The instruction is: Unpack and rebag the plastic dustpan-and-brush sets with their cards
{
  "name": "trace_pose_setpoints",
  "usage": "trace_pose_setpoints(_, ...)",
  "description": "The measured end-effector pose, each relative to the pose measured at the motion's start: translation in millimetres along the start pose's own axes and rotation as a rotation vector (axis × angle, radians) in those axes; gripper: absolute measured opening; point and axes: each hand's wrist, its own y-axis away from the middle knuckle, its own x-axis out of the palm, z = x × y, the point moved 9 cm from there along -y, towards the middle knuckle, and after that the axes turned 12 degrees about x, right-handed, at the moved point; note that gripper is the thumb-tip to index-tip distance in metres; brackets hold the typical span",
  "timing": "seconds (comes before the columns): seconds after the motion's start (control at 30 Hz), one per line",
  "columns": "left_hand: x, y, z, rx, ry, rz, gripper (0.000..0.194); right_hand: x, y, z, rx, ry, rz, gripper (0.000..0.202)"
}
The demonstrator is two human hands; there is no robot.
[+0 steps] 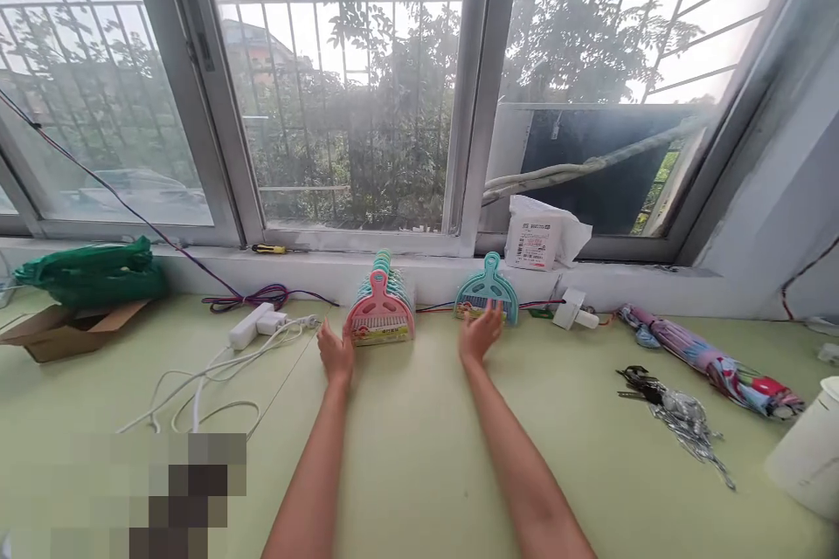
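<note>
A row of small dustpan-and-brush sets stands upright against the wall, with a pink dustpan set (pixel 378 307) in front and mint-green ones (pixel 383 260) behind it. At this row's left side is my left hand (pixel 336 352), fingers apart, its thumb close against the pink edge. To the right, a teal dustpan set (pixel 490 279) leans upright by the wall. My right hand (pixel 481 334) is in front of its lower part with fingers spread, covering some of the brush and label. Whether the fingertips press on it I cannot tell.
Left are white charger cables (pixel 216 376), a power adapter (pixel 253 326), a cardboard box (pixel 72 332) and a green bag (pixel 98 271). A yellow cutter (pixel 269 249) and white package (pixel 541 236) sit on the sill. Right are a folded umbrella (pixel 714 358), keys (pixel 675 415) and a white container (pixel 809 454).
</note>
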Motion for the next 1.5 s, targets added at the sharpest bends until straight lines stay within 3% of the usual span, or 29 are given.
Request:
trace_pose_setpoints(0.07,-14.1,-1.3,-7.7,0.071,0.006,-0.128,0.057,-28.1,-45.3,-53.9,0.195,0.044,-0.105,0.056)
trace_pose_setpoints(0.13,-26.3,-1.2,-16.0,0.128,-0.001,-0.223,0.051,-32.0,-78.5,-96.0,0.318,0.136,0.027,0.045)
trace_pose_setpoints(0.2,-34.2,-0.7,-21.7,0.151,-0.012,-0.273,0.046,-27.3,-95.7,-113.4,0.287,0.219,0.165,0.033)
trace_pose_setpoints(0.4,-41.0,-1.0,-27.3,0.178,-0.015,-0.303,0.034,-15.5,-99.8,-111.7,0.174,0.247,0.194,0.021)
trace_pose_setpoints(0.57,-37.1,1.4,-33.1,0.217,-0.009,-0.249,0.030,-16.3,-92.8,-98.9,0.123,0.244,0.233,0.020)
trace_pose_setpoints(0.67,-41.4,10.2,-41.6,0.236,-0.015,-0.222,0.029,-37.0,-82.0,-87.1,0.159,0.145,0.176,0.020)
trace_pose_setpoints(0.77,-50.1,25.3,-51.9,0.236,0.005,-0.184,0.027,-65.7,-63.4,-90.0,0.337,0.002,0.108,0.026)
trace_pose_setpoints(0.9,-52.8,56.4,-67.2,0.137,0.228,-0.064,0.029,-94.7,-27.8,-97.2,0.481,-0.010,0.161,0.028)
trace_pose_setpoints(0.97,-38.4,80.2,-80.0,0.014,0.439,0.101,0.034,-105.1,-6.6,-99.2,0.521,-0.019,0.231,0.027)
trace_pose_setpoints(1.1,11.0,158.6,-129.0,-0.353,0.935,0.656,0.054,-115.9,42.2,-88.4,0.513,-0.072,0.453,0.026)
trace_pose_setpoints(1.17,20.5,192.2,-152.5,-0.450,1.051,0.839,0.055,-121.1,68.3,-77.1,0.492,-0.095,0.575,0.026)
trace_pose_setpoints(1.2,20.9,200.2,-155.9,-0.484,1.071,0.829,0.052,-126.7,78.9,-69.5,0.467,-0.108,0.605,0.026)
trace_pose_setpoints(1.27,17.6,204.0,-148.3,-0.536,1.053,0.694,0.044,-147.4,90.4,-47.5,0.342,-0.130,0.551,0.028)
trace_pose_setpoints(1.37,11.3,201.0,-128.1,-0.570,1.005,0.503,0.038,-182.3,101.9,2.3,-0.013,-0.120,0.430,0.034)
trace_pose_setpoints(1.43,7.8,196.5,-120.4,-0.559,1.005,0.427,0.038,-184.3,118.0,28.8,-0.183,-0.101,0.551,0.039)
trace_pose_setpoints(1.5,3.8,192.0,-117.7,-0.551,1.020,0.367,0.039,-172.6,136.2,38.5,-0.191,-0.107,0.769,0.048)
